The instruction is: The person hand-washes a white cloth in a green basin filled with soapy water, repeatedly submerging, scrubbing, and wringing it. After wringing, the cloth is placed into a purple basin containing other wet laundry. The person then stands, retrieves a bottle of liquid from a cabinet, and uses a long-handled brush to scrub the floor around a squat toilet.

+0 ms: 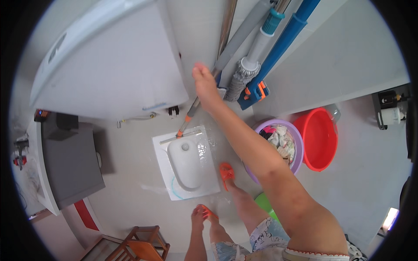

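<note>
My right hand reaches forward, its fingers closed round the pole of a floor squeegee. The squeegee's orange joint and narrow blade rest on the far edge of a white squat toilet. Water drops shine on the toilet's right side. The upper pole runs away from my fist toward other long handles at the wall. Down near my left orange slipper, my left hand hangs with loose fingers and seems to hold nothing; the foot behind partly blurs its outline.
A grey spin mop and a blue flat mop lean at the wall. On the right stand a purple basin of clothes and a red basin. A white washing machine, grey cabinet and wooden chair line the left.
</note>
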`<state>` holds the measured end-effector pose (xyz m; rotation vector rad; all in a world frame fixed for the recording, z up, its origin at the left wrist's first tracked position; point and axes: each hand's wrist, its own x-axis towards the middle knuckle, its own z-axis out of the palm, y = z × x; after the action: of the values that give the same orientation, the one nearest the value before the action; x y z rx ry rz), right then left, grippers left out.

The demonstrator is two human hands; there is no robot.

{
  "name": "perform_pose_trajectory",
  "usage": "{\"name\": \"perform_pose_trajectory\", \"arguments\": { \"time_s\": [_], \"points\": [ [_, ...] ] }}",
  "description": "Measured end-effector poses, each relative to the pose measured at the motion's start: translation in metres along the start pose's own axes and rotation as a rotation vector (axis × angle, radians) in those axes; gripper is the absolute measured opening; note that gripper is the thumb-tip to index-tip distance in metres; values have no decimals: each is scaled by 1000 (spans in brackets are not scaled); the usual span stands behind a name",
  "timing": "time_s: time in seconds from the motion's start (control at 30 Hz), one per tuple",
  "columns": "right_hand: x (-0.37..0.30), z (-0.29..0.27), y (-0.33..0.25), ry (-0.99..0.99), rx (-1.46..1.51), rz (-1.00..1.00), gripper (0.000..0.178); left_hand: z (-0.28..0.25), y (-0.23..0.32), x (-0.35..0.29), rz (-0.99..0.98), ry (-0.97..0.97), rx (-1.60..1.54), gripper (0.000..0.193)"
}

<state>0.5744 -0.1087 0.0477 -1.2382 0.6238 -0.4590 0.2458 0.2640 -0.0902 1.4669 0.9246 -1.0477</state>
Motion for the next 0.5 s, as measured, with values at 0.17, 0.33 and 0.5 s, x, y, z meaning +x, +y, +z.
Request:
{"name": "perform_pose_trajectory", "arguments": {
  "time_s": [0.17,0.33,0.5],
  "points": [
    [42,17,-25,-13,61,194,46,58,79,-13,101,-104,-207,30],
    [35,10,-20,-41,-39,160,37,119,229,64,810,113,207,36],
    [-3,-32,-18,-230,-69,-5,30,178,339,151,1326,461,504,37]
  ]
}}
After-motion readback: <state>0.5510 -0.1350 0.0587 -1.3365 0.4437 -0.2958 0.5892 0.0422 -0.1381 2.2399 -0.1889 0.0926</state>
